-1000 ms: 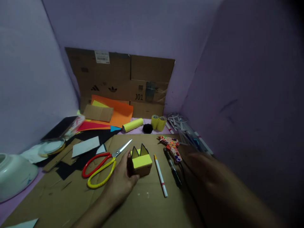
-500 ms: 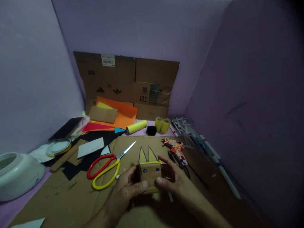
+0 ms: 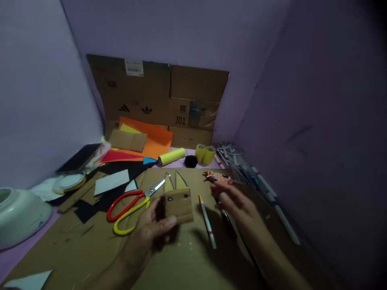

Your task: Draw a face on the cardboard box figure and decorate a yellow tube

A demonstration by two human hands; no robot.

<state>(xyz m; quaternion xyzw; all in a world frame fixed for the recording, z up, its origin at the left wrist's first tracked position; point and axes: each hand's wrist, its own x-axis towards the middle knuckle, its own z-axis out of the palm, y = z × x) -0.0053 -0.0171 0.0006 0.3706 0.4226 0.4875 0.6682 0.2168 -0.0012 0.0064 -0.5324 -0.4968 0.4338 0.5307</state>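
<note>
My left hand (image 3: 146, 233) grips a small cardboard box (image 3: 179, 208) at its lower left, thumb on the front. Two dark drawn eyes are on the box, and a pair of pointed yellow ears with dark outlines stand on top. My right hand (image 3: 242, 207) holds nothing that I can see; its fingers are stretched out over the far right of the mat, above a dark elongated tool (image 3: 229, 225) that it partly hides. Between the hands lies a white marker (image 3: 207, 222) with an orange tip. Scissors (image 3: 130, 208) with red and yellow handles rest left of the box.
A cardboard sheet (image 3: 99, 249) covers the work surface. Behind are a yellow roll (image 3: 171, 156), a black pom-pom (image 3: 191, 161), yellow tubes (image 3: 205, 154) and orange paper (image 3: 160, 143). White sticks and markers (image 3: 281, 215) line the right wall; a white pot (image 3: 22, 219) stands left.
My right hand has let go of the cardboard box and moved right, over the dark tool. My left hand keeps the box, now tilted and shifted left and up, which uncovers the marker.
</note>
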